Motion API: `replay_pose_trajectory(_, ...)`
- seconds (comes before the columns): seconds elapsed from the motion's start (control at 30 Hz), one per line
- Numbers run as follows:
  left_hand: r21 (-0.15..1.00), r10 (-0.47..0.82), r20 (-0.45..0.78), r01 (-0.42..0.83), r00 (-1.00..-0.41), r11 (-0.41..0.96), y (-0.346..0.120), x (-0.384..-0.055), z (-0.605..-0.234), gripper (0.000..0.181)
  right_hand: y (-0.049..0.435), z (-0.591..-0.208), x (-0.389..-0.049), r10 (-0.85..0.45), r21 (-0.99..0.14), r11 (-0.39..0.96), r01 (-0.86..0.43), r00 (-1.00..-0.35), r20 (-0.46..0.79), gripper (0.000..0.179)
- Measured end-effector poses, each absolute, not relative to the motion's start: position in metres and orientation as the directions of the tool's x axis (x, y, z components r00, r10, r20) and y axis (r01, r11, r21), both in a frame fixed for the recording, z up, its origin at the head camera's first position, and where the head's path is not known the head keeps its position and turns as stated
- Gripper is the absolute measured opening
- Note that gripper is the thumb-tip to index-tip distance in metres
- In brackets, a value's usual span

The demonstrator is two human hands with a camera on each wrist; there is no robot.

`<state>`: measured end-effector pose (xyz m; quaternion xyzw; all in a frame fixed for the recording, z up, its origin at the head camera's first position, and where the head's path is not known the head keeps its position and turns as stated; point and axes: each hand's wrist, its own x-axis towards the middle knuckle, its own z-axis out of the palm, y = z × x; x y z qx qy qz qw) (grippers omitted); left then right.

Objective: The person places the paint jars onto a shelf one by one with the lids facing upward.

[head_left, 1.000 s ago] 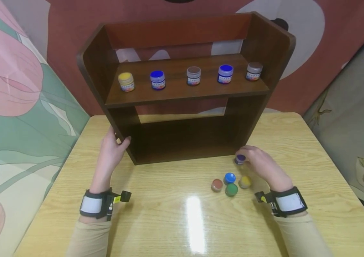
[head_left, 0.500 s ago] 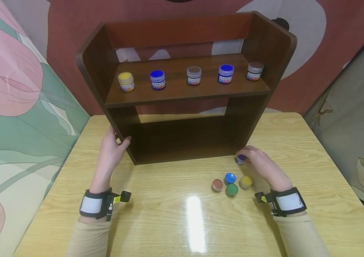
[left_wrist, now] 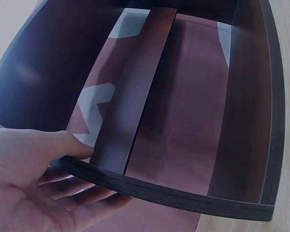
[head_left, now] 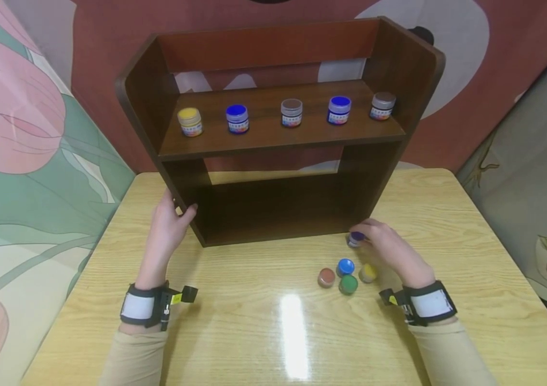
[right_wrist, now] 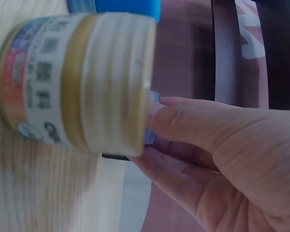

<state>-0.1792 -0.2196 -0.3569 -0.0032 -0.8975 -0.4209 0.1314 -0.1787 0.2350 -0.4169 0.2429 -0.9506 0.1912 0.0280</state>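
Note:
A dark brown two-tier wooden shelf stands on the table. My left hand grips the front edge of its left side panel, thumb inside and fingers outside, as the left wrist view shows. Near the shelf's lower right corner, my right hand pinches a small paint jar with a dark purple lid. In the right wrist view a yellow paint jar hides most of that pinched jar. Close by on the table are a blue-lidded jar, a green one and a reddish-brown one.
On the upper tier several paint jars stand in a spaced row: yellow, blue, brown, another blue and another brown. Patterned cloth hangs behind the light wooden table.
My right hand has shifted slightly left with the purple-lidded paint jar. The left hand keeps its grip on the shelf, and the other jars stay in place.

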Motion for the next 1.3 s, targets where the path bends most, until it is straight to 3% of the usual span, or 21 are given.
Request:
replay_pose_trajectory(0.63,0.758,-0.107,0.236,0.114,-0.966,0.642,-0.2194,-0.1801,-0.3563,0.051,0.231,-0.4167,-0.1782,-0.462,-0.343,0.81,-0.476,-0.877,0.127,0.034)
replay_pose_trajectory(1.3,0.758,-0.108,0.228,0.107,-0.968,0.643,-0.22,-0.1798,-0.356,0.051,0.2263,-0.4174,-0.1773,-0.451,-0.34,0.82,-0.461,-0.885,0.112,0.029)
